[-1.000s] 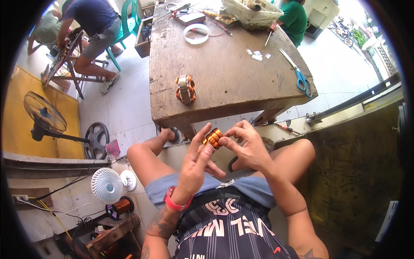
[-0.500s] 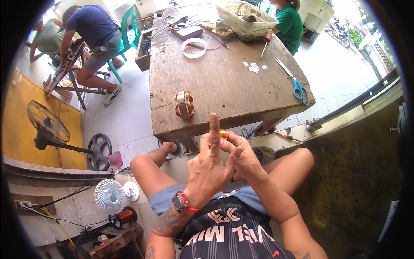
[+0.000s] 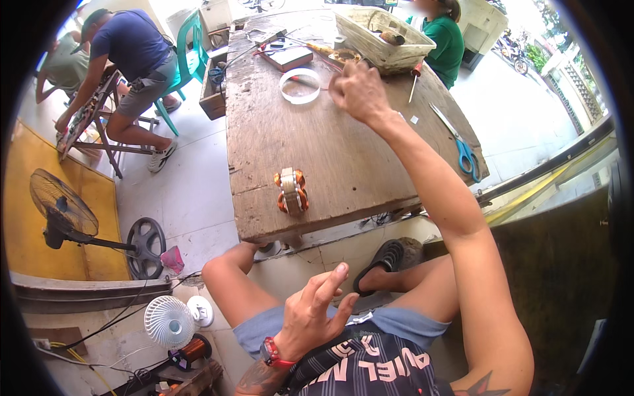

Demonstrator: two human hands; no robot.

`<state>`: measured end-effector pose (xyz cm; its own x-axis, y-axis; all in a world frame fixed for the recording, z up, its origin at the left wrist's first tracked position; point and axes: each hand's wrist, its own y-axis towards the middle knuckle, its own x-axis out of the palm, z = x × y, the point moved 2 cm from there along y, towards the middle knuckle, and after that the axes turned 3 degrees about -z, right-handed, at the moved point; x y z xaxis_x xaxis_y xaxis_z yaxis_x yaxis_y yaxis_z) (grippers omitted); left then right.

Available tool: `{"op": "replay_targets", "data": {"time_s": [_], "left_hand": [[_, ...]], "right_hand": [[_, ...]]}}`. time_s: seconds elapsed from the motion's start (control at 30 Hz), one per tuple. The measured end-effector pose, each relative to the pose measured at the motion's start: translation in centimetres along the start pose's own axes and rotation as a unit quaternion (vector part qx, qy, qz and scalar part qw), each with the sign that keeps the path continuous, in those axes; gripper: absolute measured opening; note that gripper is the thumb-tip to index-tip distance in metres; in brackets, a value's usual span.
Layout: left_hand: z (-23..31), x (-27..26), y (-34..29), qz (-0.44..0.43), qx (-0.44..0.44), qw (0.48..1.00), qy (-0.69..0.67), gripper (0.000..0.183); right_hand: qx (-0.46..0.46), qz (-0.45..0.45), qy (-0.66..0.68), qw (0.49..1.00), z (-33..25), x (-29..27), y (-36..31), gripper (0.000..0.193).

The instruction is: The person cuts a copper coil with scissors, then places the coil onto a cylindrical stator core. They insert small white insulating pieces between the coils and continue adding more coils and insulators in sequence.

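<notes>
We wore a black jersey [image 3: 325,358] with thin grey stripes and large pale-pink lettering across its front. Below it came our light blue-grey shorts [image 3: 417,325], with a white drawstring [image 3: 360,318] at the waist. A digital watch [image 3: 268,352] with a red strap circled our left wrist. Dark tattoos [image 3: 259,379] marked our left forearm, and a pointed, star-like tattoo [image 3: 484,385] showed on our right upper arm. Our left hand [image 3: 312,317] and right hand [image 3: 360,94] were bare. On our right foot was a black sandal [image 3: 389,255] with ridged straps.
</notes>
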<state>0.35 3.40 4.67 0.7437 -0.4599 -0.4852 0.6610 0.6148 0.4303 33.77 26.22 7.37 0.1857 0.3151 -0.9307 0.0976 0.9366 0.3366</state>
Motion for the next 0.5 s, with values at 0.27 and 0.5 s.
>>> {"op": "replay_targets", "data": {"time_s": [0.27,0.5], "left_hand": [[-2.8,-0.5,1.7,-0.074,-0.024,0.996,-0.036,0.073],[-0.5,-3.0,3.1,-0.166,-0.008,0.978,-0.124,0.063]], "right_hand": [[-0.072,-0.061,0.047,0.994,-1.5,-0.5,-3.7,0.020],[-0.086,-0.030,0.110,0.990,-3.5,-3.1,-7.8,0.029]]}}
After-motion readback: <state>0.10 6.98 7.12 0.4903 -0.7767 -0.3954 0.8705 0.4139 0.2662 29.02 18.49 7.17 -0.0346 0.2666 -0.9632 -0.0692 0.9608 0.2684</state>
